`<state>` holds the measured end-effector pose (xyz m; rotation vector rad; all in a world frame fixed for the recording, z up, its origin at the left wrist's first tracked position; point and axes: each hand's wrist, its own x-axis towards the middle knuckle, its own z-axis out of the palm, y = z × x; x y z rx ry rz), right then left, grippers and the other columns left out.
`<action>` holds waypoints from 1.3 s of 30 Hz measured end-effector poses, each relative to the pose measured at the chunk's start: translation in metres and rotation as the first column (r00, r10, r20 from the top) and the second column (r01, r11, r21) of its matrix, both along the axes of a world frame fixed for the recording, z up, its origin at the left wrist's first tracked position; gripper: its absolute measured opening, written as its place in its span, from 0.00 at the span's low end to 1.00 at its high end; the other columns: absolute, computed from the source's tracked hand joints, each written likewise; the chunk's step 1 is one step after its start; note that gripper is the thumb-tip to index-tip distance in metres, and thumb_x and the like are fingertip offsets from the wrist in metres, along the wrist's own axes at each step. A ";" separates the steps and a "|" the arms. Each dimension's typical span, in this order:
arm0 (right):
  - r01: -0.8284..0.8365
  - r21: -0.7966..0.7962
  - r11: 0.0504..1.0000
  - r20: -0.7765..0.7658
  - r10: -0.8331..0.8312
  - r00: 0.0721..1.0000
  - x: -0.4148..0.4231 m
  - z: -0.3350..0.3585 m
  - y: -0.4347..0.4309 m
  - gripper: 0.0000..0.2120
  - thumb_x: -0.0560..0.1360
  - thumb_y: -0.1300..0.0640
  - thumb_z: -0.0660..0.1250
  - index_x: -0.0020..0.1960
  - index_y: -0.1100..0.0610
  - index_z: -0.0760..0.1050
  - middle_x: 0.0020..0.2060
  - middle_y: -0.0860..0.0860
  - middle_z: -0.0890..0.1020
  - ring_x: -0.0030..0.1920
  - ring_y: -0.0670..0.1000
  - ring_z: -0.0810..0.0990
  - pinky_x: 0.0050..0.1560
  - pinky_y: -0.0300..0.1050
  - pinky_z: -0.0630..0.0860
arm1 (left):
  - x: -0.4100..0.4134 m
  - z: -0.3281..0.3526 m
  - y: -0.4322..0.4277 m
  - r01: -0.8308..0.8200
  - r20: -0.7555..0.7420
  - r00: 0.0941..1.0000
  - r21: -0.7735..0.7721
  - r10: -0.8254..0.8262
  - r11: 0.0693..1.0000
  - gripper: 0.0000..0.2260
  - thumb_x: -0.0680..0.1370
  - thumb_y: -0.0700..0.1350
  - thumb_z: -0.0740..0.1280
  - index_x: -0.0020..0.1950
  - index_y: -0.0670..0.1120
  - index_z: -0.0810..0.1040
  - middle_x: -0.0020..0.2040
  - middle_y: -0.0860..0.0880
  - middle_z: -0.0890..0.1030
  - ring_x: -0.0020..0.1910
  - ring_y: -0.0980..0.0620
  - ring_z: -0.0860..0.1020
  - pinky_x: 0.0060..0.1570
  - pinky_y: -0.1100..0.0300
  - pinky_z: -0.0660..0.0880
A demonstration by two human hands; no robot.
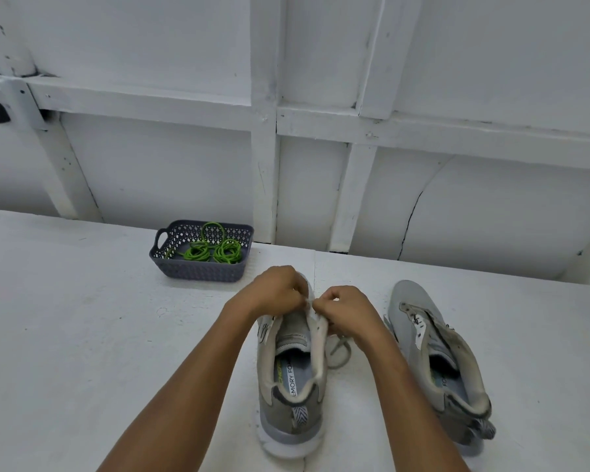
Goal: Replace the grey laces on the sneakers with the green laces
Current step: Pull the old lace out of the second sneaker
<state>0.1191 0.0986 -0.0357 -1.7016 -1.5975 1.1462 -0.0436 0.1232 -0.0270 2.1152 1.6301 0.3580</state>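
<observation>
Standing beside the white table, I note both bare forearms reaching forward and converging over the near sneaker. The two hands meet knuckle to knuckle above its lacing area.

The left hand is arched over the front of the shoe. Its fingers are curled down and grip the upper at the eyelet row. The right hand is closed tight, thumb against fingertips, pinching the grey lace at the right eyelet edge. A slack loop of that lace trails from under the hand and lies on the table just beside the shoe.

The near sneaker stands upright, heel toward the person, with its collar open and the printed insole visible. The second sneaker stands apart to the right, toe pointing away and leaning outward. I cannot tell whether any lace sits in its eyelets.

A dark grey perforated basket sits on the table beyond the left hand, near the white panelled wall. It holds the green laces, wound into several coils. One coil is propped against the far side, the others lie on the floor of the basket.
</observation>
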 end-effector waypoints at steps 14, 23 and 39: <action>-0.021 -0.026 0.999 -0.030 0.020 0.999 0.001 -0.006 0.008 0.06 0.71 0.60 0.68 0.37 0.60 0.76 0.29 0.51 0.79 0.27 0.49 0.77 0.32 0.42 0.77 | -0.050 0.014 -0.007 -0.413 0.816 0.373 -0.279 0.441 0.867 0.14 0.80 0.44 0.63 0.35 0.45 0.70 0.29 0.49 0.72 0.25 0.53 0.64 0.24 0.64 0.61; -0.120 -0.004 0.993 0.226 0.117 0.967 -0.015 0.010 0.011 0.10 0.69 0.53 0.71 0.39 0.61 0.76 0.34 0.57 0.83 0.36 0.57 0.85 0.40 0.50 0.83 | -0.043 -0.006 -0.012 -0.325 -0.047 0.944 0.045 0.327 0.945 0.06 0.75 0.45 0.68 0.50 0.47 0.77 0.50 0.49 0.79 0.49 0.48 0.77 0.53 0.51 0.76; 0.021 -0.002 1.000 0.332 -0.019 0.943 -0.007 0.007 0.017 0.09 0.63 0.59 0.72 0.32 0.54 0.72 0.31 0.52 0.81 0.36 0.54 0.82 0.41 0.48 0.79 | -0.050 -0.011 -0.020 -0.286 0.120 0.942 -0.206 0.314 0.936 0.13 0.75 0.44 0.68 0.32 0.41 0.80 0.25 0.50 0.79 0.23 0.57 0.74 0.27 0.67 0.70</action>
